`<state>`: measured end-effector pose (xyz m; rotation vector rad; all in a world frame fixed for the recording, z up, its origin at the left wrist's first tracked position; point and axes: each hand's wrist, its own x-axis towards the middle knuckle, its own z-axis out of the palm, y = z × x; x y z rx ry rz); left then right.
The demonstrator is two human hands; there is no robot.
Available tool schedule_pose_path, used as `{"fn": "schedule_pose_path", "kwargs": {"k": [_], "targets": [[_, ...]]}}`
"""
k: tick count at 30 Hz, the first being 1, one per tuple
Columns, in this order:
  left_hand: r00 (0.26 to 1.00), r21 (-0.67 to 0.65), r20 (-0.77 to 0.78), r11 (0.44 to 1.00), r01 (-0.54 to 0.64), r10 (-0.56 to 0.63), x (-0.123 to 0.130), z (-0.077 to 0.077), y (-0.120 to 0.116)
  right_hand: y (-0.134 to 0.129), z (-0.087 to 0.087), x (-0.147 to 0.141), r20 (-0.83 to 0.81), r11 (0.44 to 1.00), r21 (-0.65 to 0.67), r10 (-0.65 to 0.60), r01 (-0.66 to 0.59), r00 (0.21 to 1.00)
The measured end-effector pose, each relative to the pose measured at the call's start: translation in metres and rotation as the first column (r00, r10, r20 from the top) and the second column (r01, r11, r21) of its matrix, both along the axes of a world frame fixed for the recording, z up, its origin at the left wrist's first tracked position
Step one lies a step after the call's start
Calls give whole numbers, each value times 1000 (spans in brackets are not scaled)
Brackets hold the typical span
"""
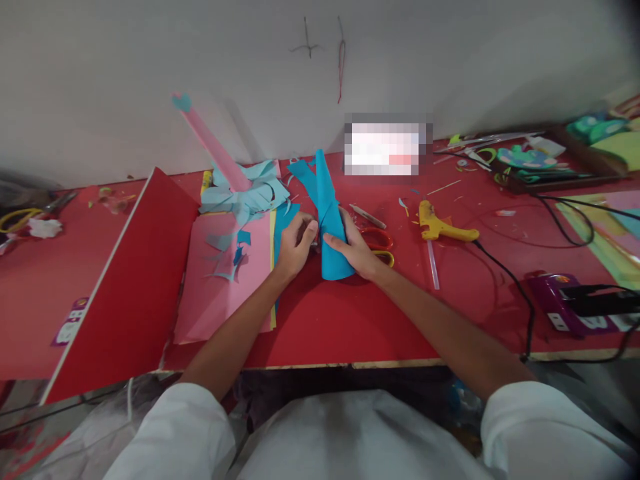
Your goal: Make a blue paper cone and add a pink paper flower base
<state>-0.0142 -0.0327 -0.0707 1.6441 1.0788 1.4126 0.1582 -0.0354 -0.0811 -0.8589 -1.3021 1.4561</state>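
A sheet of blue paper rolled into a cone point(333, 257) stands in front of me, its narrow end pointing up and away. My right hand point(356, 248) is closed round the cone's right side, thumb pressed on its front. Just left of the cone is my left hand point(299, 243), its fingers curled in and the thumb against them; what lies between them is hidden. Behind my right hand, scissors point(379, 237) with red and yellow handles lie partly covered. A blue paper strip point(304, 179) sits behind the cone.
Pink paper sheets point(220, 307) with blue scraps lie left, below a pink paper tube point(215, 147) on pale blue cut paper point(235, 199). An upright red board point(130, 293) divides the table. Right are a yellow glue gun point(443, 228), a glue stick point(433, 265) and a purple power strip point(550, 300).
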Motion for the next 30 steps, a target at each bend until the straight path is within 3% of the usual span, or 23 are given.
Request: {"fn": "schedule_pose_path", "kwargs": {"k": [6,15,19,23,26,30], "targets": [[983,120,-172,992,-43,63,-2,-1,-3,1,-2,0,6,1000,27,2,-2,1000],[964,192,-263,981,8,43,-1,-8,-9,1,1,1,-87,990,-133,-64,52,994],[968,215,-183,967,-133,174,-3,-12,-4,3,1,3,-135,975,-213,-92,62,987],[971,130,-5,963,-238,241,-6,-13,6,4,1,4,-146,967,-251,-83,44,986],[973,106,-61,971,-215,222,-6,-12,7,2,3,4,-121,976,-211,-78,51,990],[971,97,-218,992,-75,95,-3,-11,4,1,3,3,-104,991,-134,-29,15,994]]}}
